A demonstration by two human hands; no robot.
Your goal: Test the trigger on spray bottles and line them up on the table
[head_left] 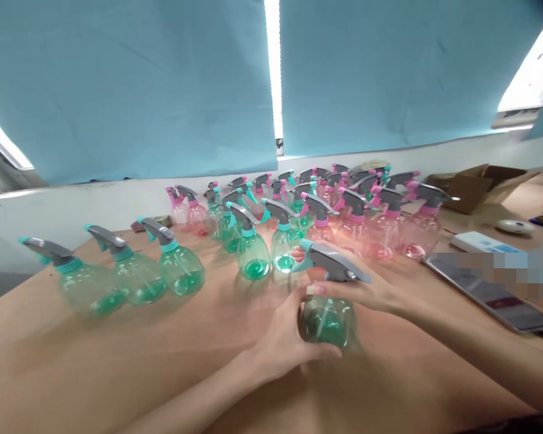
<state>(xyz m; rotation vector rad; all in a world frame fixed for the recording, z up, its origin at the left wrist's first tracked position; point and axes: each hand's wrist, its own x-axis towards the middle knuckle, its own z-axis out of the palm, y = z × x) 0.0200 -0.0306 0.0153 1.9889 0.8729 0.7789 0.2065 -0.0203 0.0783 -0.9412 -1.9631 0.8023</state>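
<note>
Between my two hands is a green spray bottle (329, 322) with a grey and turquoise trigger head. My left hand (285, 337) is wrapped round its body from the left, the thumb along the near side. My right hand (357, 283) closes round the neck, just under the head; some of its fingers are hidden behind the bottle. Beyond my hands stand two green spray bottles, one nearer the middle (253, 256) and one beside it (284, 247). A row of pink spray bottles, the closest with a pink collar (420, 232), stands to their right.
Three green spray bottles, one at the end (90, 289), stand tilted-looking at the left. Several more pink and green ones crowd the back. At the right are a phone (489, 295), a white box (484, 242), a computer mouse (516, 227) and an open cardboard box (475, 187).
</note>
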